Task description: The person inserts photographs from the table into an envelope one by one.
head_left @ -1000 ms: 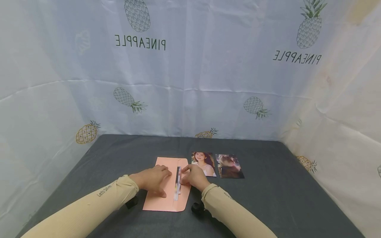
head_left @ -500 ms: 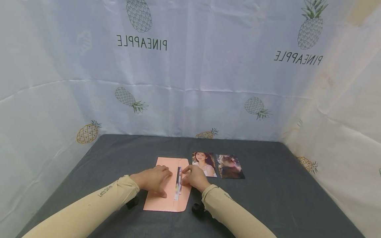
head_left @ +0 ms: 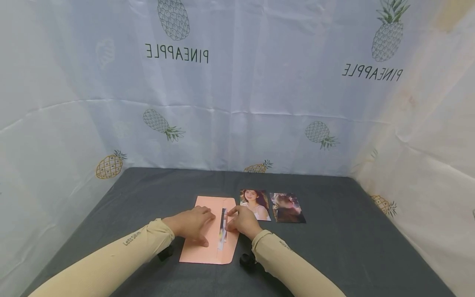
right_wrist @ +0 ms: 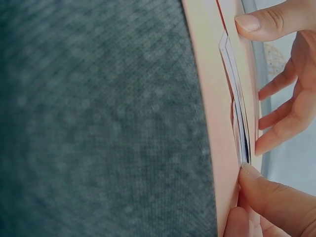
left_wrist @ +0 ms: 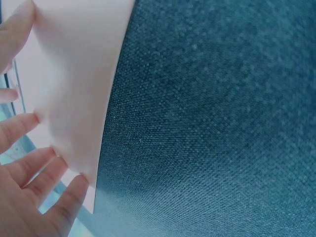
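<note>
A pink envelope [head_left: 200, 255] lies on the dark cloth in the head view, its flap side to the right. Along its opening shows a narrow strip of photos [head_left: 222, 233], the rest hidden inside. My left hand [head_left: 190, 226] rests on the envelope with fingers spread, fingertips touching the paper in the left wrist view. With thumb and curled fingers, my right hand [head_left: 243, 221] pinches the photos' edge at the opening. In the right wrist view, the right thumb [right_wrist: 261, 185] presses on one end of the slim stack, and the left thumb [right_wrist: 266, 22] lies beyond the other end.
A portrait photo [head_left: 255, 206] lies just right of the envelope, behind the right hand. Beside it is a second, darker photo [head_left: 287, 208]. Pineapple-print curtains [head_left: 237, 136] surround the dark table [head_left: 334, 243] at the back and sides.
</note>
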The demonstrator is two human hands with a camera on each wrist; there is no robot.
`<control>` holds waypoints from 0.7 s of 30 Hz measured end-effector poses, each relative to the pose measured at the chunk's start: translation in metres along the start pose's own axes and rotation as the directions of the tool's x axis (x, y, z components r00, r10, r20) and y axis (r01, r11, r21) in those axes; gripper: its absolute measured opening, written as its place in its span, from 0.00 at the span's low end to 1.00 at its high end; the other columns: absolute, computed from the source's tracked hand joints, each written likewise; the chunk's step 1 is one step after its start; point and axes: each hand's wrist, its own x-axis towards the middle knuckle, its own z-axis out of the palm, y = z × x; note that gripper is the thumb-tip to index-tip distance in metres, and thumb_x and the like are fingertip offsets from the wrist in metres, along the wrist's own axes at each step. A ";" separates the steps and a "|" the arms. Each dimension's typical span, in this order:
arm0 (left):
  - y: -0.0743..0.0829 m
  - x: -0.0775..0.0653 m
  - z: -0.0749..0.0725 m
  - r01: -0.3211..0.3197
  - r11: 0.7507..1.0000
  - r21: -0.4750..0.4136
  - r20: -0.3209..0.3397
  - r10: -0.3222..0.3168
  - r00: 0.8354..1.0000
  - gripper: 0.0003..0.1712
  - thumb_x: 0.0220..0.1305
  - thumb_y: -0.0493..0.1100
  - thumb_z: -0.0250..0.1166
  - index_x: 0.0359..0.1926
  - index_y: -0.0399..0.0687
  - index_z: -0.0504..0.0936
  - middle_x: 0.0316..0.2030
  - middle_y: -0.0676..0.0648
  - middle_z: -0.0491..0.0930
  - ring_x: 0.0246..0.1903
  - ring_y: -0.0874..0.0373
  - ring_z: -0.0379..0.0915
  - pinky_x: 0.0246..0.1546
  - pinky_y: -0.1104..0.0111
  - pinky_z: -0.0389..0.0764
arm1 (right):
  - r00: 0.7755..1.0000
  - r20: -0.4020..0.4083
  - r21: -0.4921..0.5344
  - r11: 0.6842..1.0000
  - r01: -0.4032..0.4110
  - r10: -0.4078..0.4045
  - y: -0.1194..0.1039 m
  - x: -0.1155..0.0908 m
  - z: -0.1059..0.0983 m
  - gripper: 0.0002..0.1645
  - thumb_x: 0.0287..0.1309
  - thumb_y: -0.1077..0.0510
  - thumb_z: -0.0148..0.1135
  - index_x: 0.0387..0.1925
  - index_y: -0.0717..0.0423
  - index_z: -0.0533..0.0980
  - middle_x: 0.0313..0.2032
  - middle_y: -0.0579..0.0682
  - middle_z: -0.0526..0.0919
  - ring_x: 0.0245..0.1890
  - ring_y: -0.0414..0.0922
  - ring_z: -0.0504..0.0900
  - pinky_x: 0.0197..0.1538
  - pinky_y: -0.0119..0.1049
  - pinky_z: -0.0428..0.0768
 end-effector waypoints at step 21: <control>0.001 -0.001 0.001 0.012 1.000 0.006 0.002 -0.012 1.000 0.43 0.44 0.59 0.76 0.60 0.47 0.74 0.61 0.44 0.71 0.61 0.50 0.65 0.61 0.57 0.71 | 0.991 0.123 0.202 0.977 -0.072 0.048 0.000 0.001 -0.015 0.24 0.46 0.69 0.71 0.49 0.64 0.78 0.29 0.54 0.83 0.25 0.42 0.81 0.35 0.40 0.85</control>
